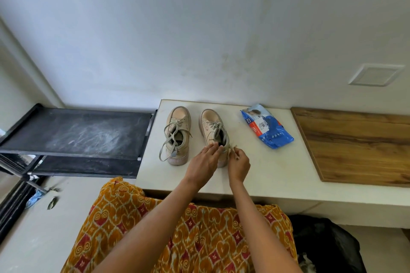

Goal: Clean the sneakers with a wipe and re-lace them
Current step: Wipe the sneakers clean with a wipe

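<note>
Two beige sneakers stand side by side on a white counter (277, 168), toes toward the wall. The left sneaker (178, 133) has loose grey laces hanging over its side. The right sneaker (211, 126) is laced at the front. My left hand (205, 162) rests on the right sneaker's collar at the heel, fingers on its rim. My right hand (238, 163) pinches a lace end (233, 146) just right of that heel. A blue pack of wipes (267, 126) lies on the counter to the right of the shoes.
A black shoe rack (77, 133) with a dusty top shelf stands left of the counter. A wooden board (359, 146) covers the counter's right part. A black bag (326, 244) sits on the floor at lower right. The wall is close behind the shoes.
</note>
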A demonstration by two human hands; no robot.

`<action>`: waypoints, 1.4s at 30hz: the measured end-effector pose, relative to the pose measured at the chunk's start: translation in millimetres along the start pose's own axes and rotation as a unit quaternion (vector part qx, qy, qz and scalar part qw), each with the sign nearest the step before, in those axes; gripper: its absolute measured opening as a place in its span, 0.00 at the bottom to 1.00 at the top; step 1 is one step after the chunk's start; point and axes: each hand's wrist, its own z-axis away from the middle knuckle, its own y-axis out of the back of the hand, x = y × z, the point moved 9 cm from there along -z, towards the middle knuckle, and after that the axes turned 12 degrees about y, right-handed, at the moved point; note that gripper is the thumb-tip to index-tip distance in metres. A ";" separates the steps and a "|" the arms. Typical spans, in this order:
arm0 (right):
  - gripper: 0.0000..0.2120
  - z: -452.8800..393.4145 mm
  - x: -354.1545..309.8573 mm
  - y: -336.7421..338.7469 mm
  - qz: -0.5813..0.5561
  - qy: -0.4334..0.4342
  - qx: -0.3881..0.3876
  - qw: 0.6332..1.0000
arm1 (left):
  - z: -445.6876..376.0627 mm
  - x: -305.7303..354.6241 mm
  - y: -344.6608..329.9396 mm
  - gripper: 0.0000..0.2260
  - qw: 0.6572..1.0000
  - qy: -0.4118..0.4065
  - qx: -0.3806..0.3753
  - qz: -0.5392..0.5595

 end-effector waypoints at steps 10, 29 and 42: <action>0.10 37.9 20.1 -13.1 0.019 0.023 -0.032 0.999 | 1.6 2.1 2.6 0.25 1.000 0.002 -0.006 0.001; 0.08 59.7 32.5 -15.8 0.027 -0.062 0.043 0.997 | 1.6 3.8 -2.5 0.27 0.999 -0.005 0.017 -0.041; 0.07 68.4 -3.0 -24.9 -0.008 0.026 -0.105 0.994 | 71.6 -48.4 -52.4 0.09 0.723 0.407 -0.049 0.557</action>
